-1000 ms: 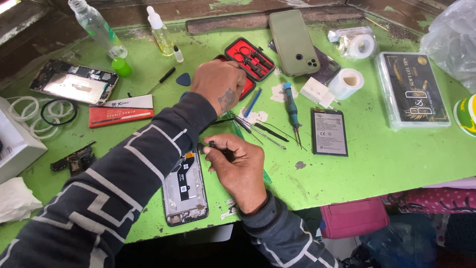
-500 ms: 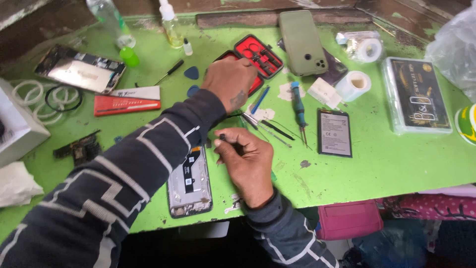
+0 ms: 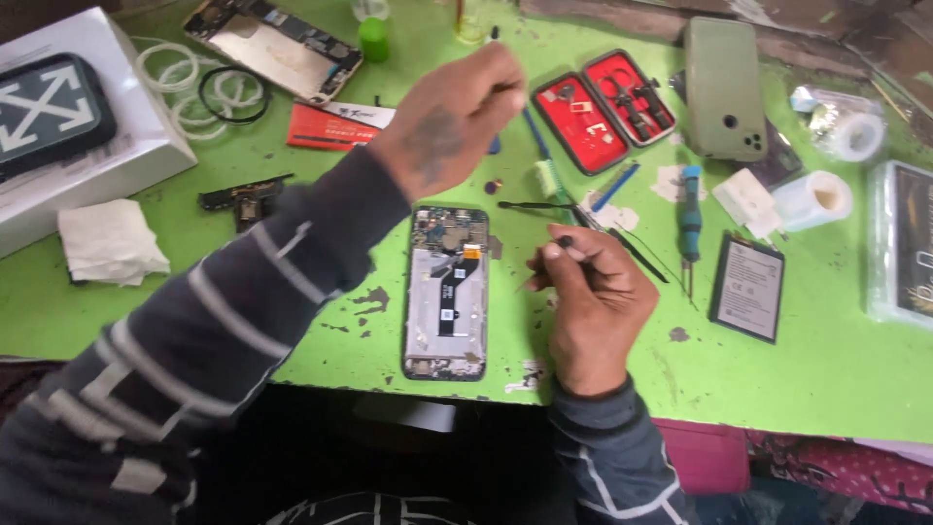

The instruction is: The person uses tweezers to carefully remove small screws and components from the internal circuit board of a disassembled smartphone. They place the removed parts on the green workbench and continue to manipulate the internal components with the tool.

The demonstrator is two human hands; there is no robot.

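An opened phone [image 3: 447, 301] lies face down on the green table [image 3: 826, 369], its board and black flex cable exposed. My right hand [image 3: 595, 297] rests just right of it, shut on a thin dark tool [image 3: 563, 241] whose tip points up. My left hand [image 3: 457, 115] hangs blurred above the phone's top end, fingers curled shut; nothing shows between them. Behind it lies an open red tool case [image 3: 603, 107].
Tweezers [image 3: 535, 205], a blue screwdriver [image 3: 690, 219], a battery [image 3: 746, 288] and a tape roll [image 3: 814, 199] lie to the right. A green-cased phone [image 3: 724, 87] sits at the back. A white box [image 3: 107, 146], tissue [image 3: 112, 243] and red card [image 3: 330, 126] are on the left.
My left hand has lifted off the red tool case and drawn back toward me, above the opened phone. The right hand keeps the thin tool. The view has moved closer.
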